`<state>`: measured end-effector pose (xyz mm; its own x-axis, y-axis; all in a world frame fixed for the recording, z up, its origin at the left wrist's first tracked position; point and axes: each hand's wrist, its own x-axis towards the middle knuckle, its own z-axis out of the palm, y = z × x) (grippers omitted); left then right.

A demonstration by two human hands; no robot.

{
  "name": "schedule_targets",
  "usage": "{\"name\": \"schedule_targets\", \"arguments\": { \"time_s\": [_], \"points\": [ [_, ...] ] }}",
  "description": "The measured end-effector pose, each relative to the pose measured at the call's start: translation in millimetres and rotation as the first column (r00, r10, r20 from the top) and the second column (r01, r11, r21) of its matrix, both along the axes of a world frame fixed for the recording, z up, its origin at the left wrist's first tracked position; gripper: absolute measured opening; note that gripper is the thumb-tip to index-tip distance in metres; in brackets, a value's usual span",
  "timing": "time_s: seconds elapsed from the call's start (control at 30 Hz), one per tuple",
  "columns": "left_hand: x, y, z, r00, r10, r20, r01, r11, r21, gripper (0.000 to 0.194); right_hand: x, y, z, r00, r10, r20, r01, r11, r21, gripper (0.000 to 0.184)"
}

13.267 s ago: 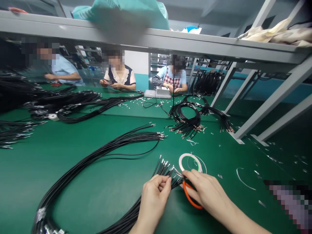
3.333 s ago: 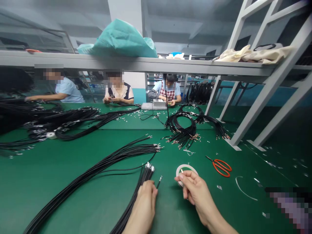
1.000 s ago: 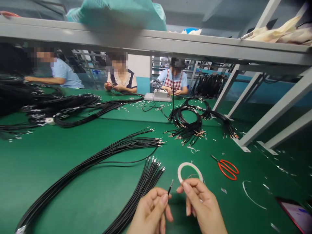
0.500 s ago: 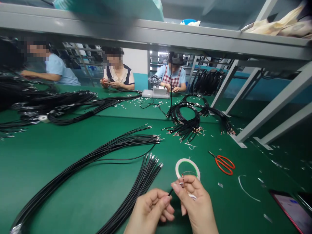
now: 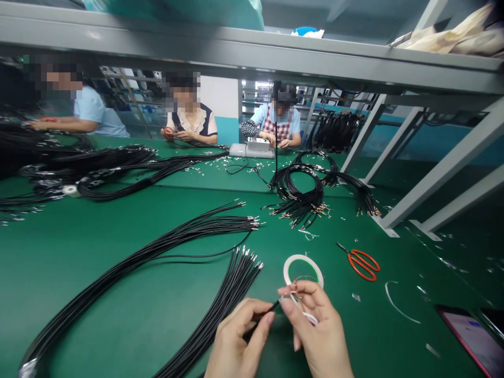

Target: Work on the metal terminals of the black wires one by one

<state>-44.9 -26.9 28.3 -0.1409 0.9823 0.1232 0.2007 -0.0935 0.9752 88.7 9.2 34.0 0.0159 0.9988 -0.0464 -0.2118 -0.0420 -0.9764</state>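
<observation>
My left hand (image 5: 242, 336) pinches a single black cable (image 5: 274, 306) close to its end. That end meets the fingertips of my right hand (image 5: 315, 323), which are closed on a thin strip of white tape (image 5: 310, 318) curling across the palm. The exact contact between tape and cable is partly covered by the fingers. Just beyond my right hand a roll of white tape (image 5: 292, 262) with a green inner ring lies flat. Left of my hands, a bundle of black cables (image 5: 226, 304) fans out with bare silvery tips.
Orange-handled scissors (image 5: 362, 264) lie to the right, near a phone (image 5: 468, 336). A curved cable bundle (image 5: 129, 273) spans the left. Coiled cables (image 5: 301, 191) sit farther back, beside grey shelf legs (image 5: 441, 157). Several co-workers sit across the green table (image 5: 118, 315).
The scissors went from my right hand to the table. My left hand has drawn one cable apart from the bundle, and its tip has come up to the tape in my right fingers.
</observation>
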Motion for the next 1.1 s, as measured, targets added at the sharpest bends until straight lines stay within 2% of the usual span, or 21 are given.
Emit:
{"name": "schedule_targets", "arguments": {
  "time_s": [0.1,0.2,0.33,0.47,0.6,0.77,1.1],
  "points": [
    [0,1,0.5,0.999,0.036,-0.017,-0.036,0.999,0.025,0.013,8,-2,9.7,0.994,-0.024,0.108,0.018,0.998,0.063,0.026],
    [2,1,3.1,0.997,0.065,-0.036,-0.062,0.995,0.081,0.015,14,-6,17.5,0.975,0.038,0.219,-0.069,0.988,0.135,0.024],
    [6,0,6.2,0.996,0.047,-0.071,-0.033,0.98,0.195,0.013,14,-10,21.0,0.947,0.105,0.305,-0.169,0.967,0.192,0.024],
    [9,-2,2.8,0.994,0.095,-0.058,-0.082,0.977,0.199,0.013,12,-11,19.0,0.939,0.169,0.301,-0.227,0.959,0.169,0.027],
    [11,-3,0.4,0.983,0.172,-0.064,-0.154,0.964,0.217,0.013,12,-10,16.0,0.947,0.162,0.276,-0.205,0.969,0.136,0.029],
    [10,-4,-0.8,0.98,0.137,-0.145,-0.078,0.933,0.352,0.014,11,-10,13.5,0.964,0.17,0.205,-0.195,0.975,0.109,0.027],
    [7,-2,-8.6,0.955,0.15,-0.256,-0.024,0.898,0.439,0.018,9,-7,11.9,0.975,0.19,0.113,-0.193,0.981,0.015,0.032]
  ]
}}
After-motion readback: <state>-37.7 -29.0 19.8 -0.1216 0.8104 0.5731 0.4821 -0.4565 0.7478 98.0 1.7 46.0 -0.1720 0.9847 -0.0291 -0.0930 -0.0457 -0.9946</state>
